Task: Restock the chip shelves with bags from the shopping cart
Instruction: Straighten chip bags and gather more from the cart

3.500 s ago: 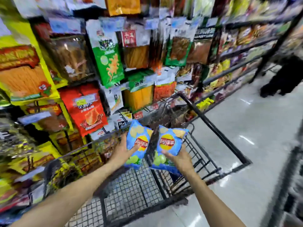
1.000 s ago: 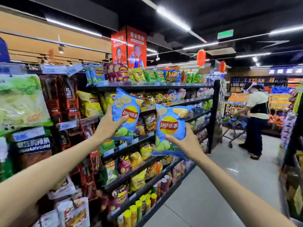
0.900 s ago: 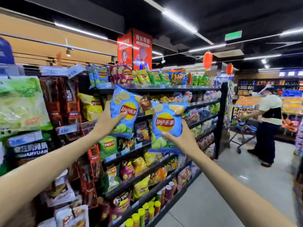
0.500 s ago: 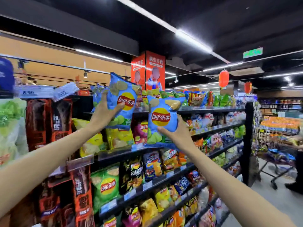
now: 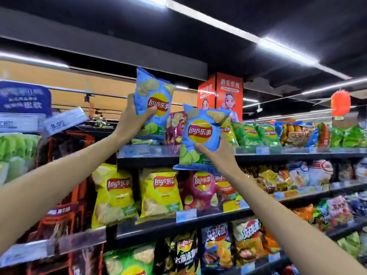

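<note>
Neither bag is shelved yet: the left hand (image 5: pixel 129 118) grips one blue Lay's bag (image 5: pixel 153 100) raised above the top shelf (image 5: pixel 297 152) at its left end, and the right hand (image 5: pixel 216 155) clamps a second blue Lay's bag (image 5: pixel 200 135) just in front of that shelf's edge. The top shelf already holds purple and green chip bags (image 5: pixel 248 134), and the shelf below (image 5: pixel 198 217) holds yellow Lay's bags (image 5: pixel 158 193). The cart is out of sight, so what remains cannot be judged.

a supermarket snack aisle: tiered dark shelves (image 5: pixel 278 155) packed with chip bags (image 5: pixel 160 193), price tags (image 5: pixel 65 121) clipped along the edges, strip lights (image 5: pixel 286 50) overhead, an orange promotional sign (image 5: pixel 228 96) above.
</note>
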Motion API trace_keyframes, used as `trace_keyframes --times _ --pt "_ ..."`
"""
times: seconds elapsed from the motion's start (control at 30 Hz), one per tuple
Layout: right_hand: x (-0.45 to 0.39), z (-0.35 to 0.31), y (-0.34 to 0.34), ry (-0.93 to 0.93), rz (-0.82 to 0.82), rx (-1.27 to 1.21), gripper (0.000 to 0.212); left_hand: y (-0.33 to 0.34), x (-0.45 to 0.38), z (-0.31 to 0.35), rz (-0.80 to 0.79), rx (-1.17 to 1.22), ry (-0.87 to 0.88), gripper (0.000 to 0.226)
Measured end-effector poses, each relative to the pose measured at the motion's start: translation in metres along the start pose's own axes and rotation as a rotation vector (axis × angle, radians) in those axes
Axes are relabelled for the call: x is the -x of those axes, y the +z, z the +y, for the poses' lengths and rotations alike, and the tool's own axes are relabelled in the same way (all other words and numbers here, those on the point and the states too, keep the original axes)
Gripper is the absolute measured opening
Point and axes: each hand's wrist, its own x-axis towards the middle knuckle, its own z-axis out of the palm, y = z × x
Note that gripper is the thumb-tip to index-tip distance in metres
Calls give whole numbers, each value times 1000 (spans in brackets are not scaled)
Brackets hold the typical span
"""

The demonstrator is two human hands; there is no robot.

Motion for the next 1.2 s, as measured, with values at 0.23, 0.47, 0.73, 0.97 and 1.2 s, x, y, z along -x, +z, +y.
trace_keyframes --times 0.23,0.47,0.73,0.97,1.2 --pt "-85 30 14 -71 -54 -109 63 8 -42 -39 37 -42 -83 55" --pt "-113 51 33 -98 -85 -140 68 14 -52 -76 -64 -132 -292 52" --pt "-120 56 40 -82 -82 -152 60 28 -64 -87 -230 -66 -470 60" --pt "-120 58 44 -70 -76 -143 61 34 -72 -99 -341 -73 -590 67" --pt "-120 54 45 -62 -78 -160 56 35 -73 -98 -326 -145 -534 32"
